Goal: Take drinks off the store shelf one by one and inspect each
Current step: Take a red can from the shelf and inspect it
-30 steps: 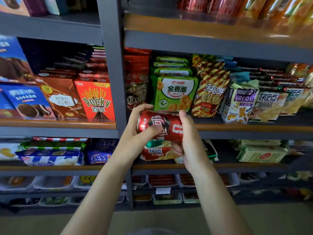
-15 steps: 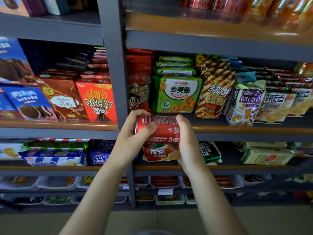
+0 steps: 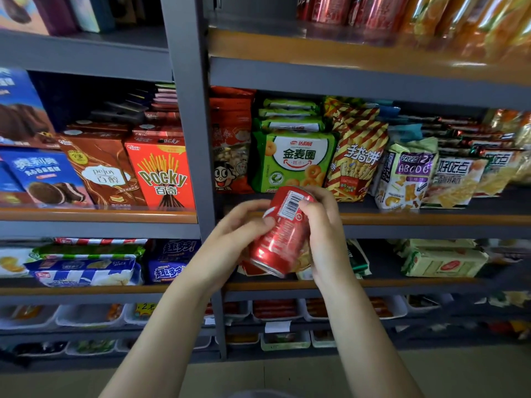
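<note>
Cola can, red and tilted with its barcode facing me, sits off the shelf between my hands: left hand curls its fingers round the lower side, right hand pinches the upper end. Turning it on so light a hold, I judge it could slip. White trays hold red packets, too blurred to name.

You see a red Pocky box beside a brown biscuit box, and a green ring-snack bag past the grey upright post.
</note>
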`<control>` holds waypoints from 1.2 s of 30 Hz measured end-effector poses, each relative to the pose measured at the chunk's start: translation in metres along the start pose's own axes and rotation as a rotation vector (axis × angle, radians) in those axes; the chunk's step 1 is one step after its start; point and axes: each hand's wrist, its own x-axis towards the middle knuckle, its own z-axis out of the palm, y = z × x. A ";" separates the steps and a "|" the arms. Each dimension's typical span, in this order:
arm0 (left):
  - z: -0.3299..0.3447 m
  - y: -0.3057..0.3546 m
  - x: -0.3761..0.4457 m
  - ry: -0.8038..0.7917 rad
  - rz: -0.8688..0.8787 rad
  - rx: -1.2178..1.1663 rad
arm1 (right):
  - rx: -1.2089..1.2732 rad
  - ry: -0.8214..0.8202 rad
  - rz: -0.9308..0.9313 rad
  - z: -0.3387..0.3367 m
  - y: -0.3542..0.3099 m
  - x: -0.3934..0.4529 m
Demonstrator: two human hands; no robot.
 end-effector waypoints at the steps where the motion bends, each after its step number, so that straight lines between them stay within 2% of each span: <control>1: 0.002 -0.001 -0.001 -0.031 -0.011 0.000 | 0.005 0.013 0.019 0.001 0.001 0.001; 4: 0.009 0.001 -0.003 0.030 0.032 -0.021 | -0.001 0.041 0.024 0.000 0.002 -0.001; 10: 0.017 0.013 0.004 0.251 0.039 -0.180 | -0.113 -0.116 -0.135 0.000 0.004 -0.009; 14: 0.013 0.022 0.004 0.167 0.066 -0.221 | -0.128 -0.159 -0.146 0.001 0.008 -0.006; 17: 0.014 0.020 0.004 0.131 0.117 -0.160 | -0.132 -0.140 -0.167 0.003 0.013 -0.003; 22: 0.015 0.012 0.007 0.168 0.165 -0.087 | -0.115 -0.128 -0.162 0.006 0.012 -0.004; 28: 0.017 0.009 0.006 0.218 0.118 -0.182 | -0.003 -0.072 -0.155 0.006 0.009 -0.006; 33: 0.020 0.001 0.005 0.294 0.161 -0.114 | -0.111 -0.033 -0.195 0.003 0.009 -0.010; 36: 0.020 -0.001 0.005 0.249 0.174 -0.121 | -0.104 -0.061 -0.153 -0.001 0.007 -0.013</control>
